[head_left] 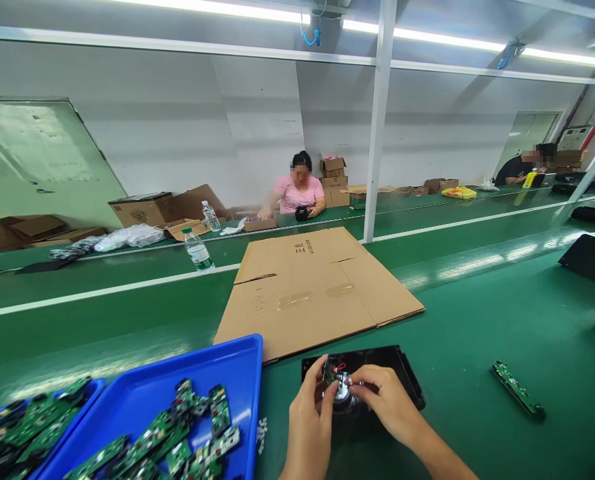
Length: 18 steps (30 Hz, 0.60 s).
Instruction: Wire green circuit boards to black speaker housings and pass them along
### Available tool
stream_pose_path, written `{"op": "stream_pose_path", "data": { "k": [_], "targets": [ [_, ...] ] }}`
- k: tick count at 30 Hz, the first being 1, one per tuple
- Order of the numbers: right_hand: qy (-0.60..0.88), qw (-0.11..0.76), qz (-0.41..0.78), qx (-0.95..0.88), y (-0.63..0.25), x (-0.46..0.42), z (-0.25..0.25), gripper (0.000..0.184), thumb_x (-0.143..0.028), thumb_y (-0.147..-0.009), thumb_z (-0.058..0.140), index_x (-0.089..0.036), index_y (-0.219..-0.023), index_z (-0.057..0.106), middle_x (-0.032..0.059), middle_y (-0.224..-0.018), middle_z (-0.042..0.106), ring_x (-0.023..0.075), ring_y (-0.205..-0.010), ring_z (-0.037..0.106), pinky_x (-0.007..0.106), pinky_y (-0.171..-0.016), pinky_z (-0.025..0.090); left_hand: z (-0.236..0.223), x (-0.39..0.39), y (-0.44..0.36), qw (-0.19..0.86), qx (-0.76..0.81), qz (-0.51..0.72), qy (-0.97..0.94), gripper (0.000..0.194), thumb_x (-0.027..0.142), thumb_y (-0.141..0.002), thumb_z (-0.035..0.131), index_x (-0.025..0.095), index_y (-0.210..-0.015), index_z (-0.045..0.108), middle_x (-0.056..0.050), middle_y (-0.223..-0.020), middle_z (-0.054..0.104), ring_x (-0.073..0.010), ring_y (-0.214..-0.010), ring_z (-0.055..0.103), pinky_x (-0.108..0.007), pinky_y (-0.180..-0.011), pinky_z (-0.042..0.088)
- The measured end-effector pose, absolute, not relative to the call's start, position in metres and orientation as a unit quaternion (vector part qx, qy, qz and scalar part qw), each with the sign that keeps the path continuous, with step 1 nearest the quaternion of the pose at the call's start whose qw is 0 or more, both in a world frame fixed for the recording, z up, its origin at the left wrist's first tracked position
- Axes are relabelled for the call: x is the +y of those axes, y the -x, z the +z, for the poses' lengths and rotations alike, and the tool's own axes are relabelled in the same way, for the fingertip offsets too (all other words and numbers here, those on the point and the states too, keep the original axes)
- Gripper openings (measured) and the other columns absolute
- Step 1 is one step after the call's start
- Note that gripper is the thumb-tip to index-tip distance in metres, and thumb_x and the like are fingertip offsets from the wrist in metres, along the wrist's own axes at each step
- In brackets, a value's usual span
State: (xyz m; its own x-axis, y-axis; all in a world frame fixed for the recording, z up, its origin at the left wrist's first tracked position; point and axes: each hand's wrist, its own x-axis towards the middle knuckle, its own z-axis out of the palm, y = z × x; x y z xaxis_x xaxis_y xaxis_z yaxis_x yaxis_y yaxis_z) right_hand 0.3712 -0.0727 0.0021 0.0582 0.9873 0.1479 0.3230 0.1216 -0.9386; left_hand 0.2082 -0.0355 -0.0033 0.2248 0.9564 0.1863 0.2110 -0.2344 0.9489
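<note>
on the green assembly bench [502, 320], a black plastic housing [407, 370] lies just right of a blue tray [242, 373] of circuit boards [212, 413]. over the housing, the left hand [310, 427] and right hand [384, 400] have their fingers [360, 378] clamped on a round metal component [342, 395].

My green workbench [482, 333] carries blue trays [250, 380] near left, flattened cardboard [307, 293] farther ahead, a black casing [407, 373] before me, a circuit board [517, 390] right.

left hand [310, 420] and right hand [387, 403] are hiding most of the round metal part [342, 393]; its details aren't resolving; bottom edge is cutting off the blue tray [247, 373] and green circuit boards [212, 407]; white bits [262, 435] are reading too small to identify
</note>
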Motion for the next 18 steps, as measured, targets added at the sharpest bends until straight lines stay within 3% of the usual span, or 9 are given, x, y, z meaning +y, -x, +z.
{"op": "stream_pose_path", "data": {
  "k": [4, 11, 18],
  "targets": [
    [0.535, 0.474, 0.389, -0.582, -0.375, -0.073, 0.003, 0.022, -0.035, -0.085, 0.058, -0.021, -0.083, 0.074, 0.0026, -0.082, 0.066, 0.0124, -0.065, 0.055, 0.023, -0.060, 0.040, -0.004, -0.036, -0.208, 0.434, 0.444, 0.427, -0.657, 0.041, 0.037, -0.085, 0.057, 0.021, -0.123, 0.060, -0.008, -0.096, 0.074, -0.0212, -0.084, 0.071, -0.028, -0.074, 0.057],
    [0.602, 0.441, 0.226, -0.626, -0.370, -0.071, -0.009, 0.013, -0.012, -0.079, 0.058, -0.017, -0.071, 0.068, -0.0001, -0.070, 0.060, 0.0102, -0.061, 0.051, 0.021, -0.057, 0.035, -0.007, -0.036, -0.208, 0.409, 0.451, 0.410, -0.679, 0.045, 0.034, -0.085, 0.054, 0.017, -0.128, 0.056, -0.007, -0.090, 0.075, -0.0205, -0.079, 0.072, -0.029, -0.073, 0.058],
    [0.602, 0.367, 0.089, -0.704, -0.362, -0.074, -0.022, 0.018, -0.007, -0.083, 0.051, -0.018, -0.077, 0.063, 0.0004, -0.078, 0.060, 0.0110, -0.068, 0.054, 0.020, -0.061, 0.036, -0.009, -0.036, -0.214, 0.382, 0.460, 0.424, -0.681, 0.035, 0.036, -0.080, 0.055, 0.017, -0.104, 0.070, -0.009, -0.091, 0.076, -0.0241, -0.077, 0.072, -0.034, -0.073, 0.060]
  ]
}}
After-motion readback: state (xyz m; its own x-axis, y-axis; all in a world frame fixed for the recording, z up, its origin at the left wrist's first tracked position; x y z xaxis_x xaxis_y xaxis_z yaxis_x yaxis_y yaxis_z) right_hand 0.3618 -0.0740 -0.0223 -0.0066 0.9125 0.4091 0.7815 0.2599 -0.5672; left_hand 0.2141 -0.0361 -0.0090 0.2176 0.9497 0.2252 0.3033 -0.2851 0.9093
